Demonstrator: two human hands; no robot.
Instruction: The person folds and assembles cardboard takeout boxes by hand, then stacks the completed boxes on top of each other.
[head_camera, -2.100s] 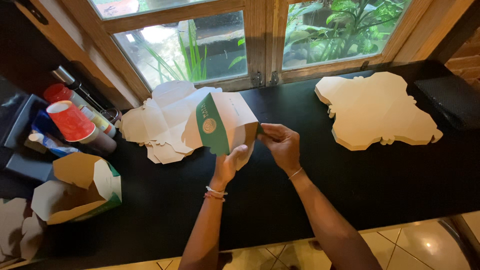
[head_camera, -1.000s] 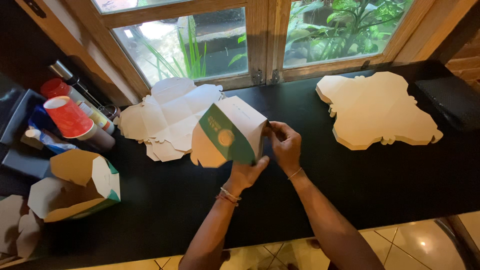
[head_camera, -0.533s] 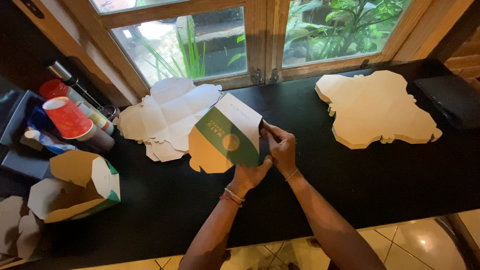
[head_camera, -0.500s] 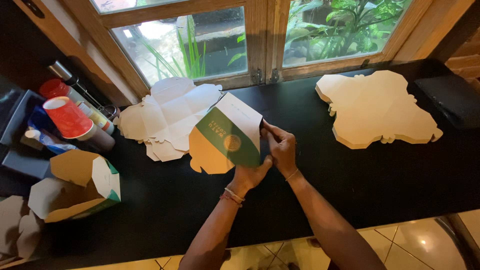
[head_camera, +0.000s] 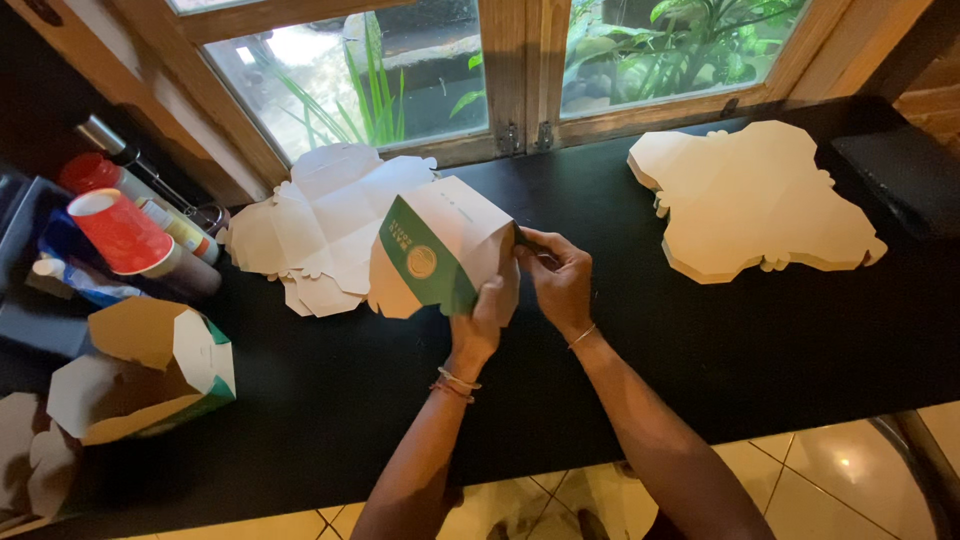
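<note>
A half-folded paper box, white with a green band and a round gold mark, is held up over the black counter. My left hand grips its lower right side from below. My right hand pinches the box's right edge flap, fingers closed on the card. Both hands touch each other around the box's right corner.
A pile of flat white box blanks lies behind the box, and a second stack sits at right. A folded open box stands at left near a stack of red cups and bottles. Windows line the counter's far edge.
The box has been turned and tilted in my hands, its green band now facing down-left. My right hand has stayed on the right flap, pressing it in.
</note>
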